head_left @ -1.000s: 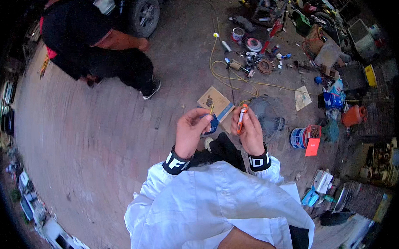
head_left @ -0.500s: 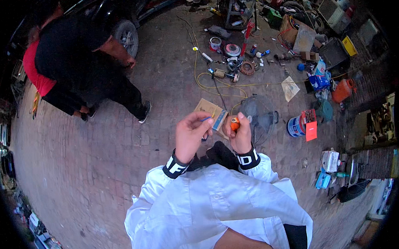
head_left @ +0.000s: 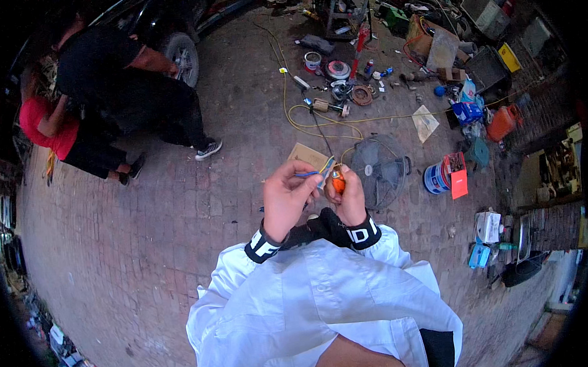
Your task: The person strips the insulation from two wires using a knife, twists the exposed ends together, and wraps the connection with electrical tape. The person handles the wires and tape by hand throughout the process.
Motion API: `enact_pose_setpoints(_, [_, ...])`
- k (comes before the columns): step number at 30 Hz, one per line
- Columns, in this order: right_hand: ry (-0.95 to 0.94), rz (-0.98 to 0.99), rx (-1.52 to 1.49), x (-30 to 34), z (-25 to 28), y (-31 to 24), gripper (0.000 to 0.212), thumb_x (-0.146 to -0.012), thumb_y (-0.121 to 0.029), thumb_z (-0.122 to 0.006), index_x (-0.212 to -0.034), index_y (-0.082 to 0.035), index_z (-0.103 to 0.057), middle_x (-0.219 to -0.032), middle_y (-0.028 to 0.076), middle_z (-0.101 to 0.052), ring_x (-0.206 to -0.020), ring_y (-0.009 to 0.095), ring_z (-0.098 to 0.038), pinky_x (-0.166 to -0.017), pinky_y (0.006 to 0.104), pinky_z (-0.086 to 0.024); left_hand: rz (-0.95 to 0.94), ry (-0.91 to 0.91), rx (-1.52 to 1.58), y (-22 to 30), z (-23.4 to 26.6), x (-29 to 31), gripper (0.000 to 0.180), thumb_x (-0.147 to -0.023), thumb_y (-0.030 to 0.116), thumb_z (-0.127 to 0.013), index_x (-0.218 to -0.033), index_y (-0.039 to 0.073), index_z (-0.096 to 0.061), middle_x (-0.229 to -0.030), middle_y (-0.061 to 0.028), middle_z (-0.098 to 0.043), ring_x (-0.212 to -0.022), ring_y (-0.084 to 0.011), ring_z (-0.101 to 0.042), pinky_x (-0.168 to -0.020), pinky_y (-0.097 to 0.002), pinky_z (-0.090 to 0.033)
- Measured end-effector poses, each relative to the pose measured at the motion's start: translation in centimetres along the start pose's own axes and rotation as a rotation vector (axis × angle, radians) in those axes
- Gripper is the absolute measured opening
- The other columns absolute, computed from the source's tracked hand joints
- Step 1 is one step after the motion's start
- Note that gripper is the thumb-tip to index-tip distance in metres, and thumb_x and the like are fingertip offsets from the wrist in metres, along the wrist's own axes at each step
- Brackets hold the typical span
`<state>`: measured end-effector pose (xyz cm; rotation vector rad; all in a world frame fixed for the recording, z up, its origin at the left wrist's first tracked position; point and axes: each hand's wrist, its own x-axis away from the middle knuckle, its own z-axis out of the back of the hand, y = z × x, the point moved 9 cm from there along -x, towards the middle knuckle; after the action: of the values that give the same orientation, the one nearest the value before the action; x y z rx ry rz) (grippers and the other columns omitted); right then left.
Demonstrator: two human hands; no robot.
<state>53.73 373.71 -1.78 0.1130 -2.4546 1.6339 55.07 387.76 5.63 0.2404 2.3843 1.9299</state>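
"What's the left hand (head_left: 285,195) got?"
"Wires (head_left: 324,167), blue and yellow, pinched between thumb and fingers."
"And the right hand (head_left: 353,198)?"
"Wrapped round an orange tool (head_left: 337,182), just beside those wires, out in front of the white shirt (head_left: 320,279)."
"Below?"
"A cardboard box (head_left: 306,155) on the brick floor (head_left: 147,253), with a round fan (head_left: 375,172) near it."

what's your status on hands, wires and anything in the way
Left hand pinching blue and yellow wires. Right hand closed around small orange object. Cardboard box, caged fan beyond, seemingly not blocking.
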Motion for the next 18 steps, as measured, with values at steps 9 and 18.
enact_pose_setpoints(9, [0.014, -0.029, -0.009, -0.21, 0.11, -0.16, 0.057, -0.097, -0.047, -0.036, -0.056, -0.010, -0.047, -0.049, -0.002, -0.040, -0.044, 0.009, -0.032, -0.044, 0.0266, -0.022, 0.005, -0.003, -0.054, 0.01, -0.40, -0.12, 0.014, -0.085, 0.002, -0.068, -0.095, 0.000, -0.060, -0.077, -0.0025, -0.065, -0.063, -0.0071, -0.061, -0.051, -0.0200, -0.045])
enact_pose_setpoints(18, [-0.025, -0.041, -0.002, -0.49, 0.24, -0.35, 0.056, -0.097, -0.046, -0.036, -0.056, -0.009, -0.046, -0.049, -0.002, -0.040, -0.044, 0.009, -0.032, -0.044, 0.0267, -0.022, -0.002, 0.000, -0.049, -0.08, -0.95, -0.23, 0.013, -0.085, 0.002, -0.068, -0.096, 0.000, -0.060, -0.076, -0.0029, -0.064, -0.063, -0.0074, -0.061, -0.052, -0.0207, -0.046])
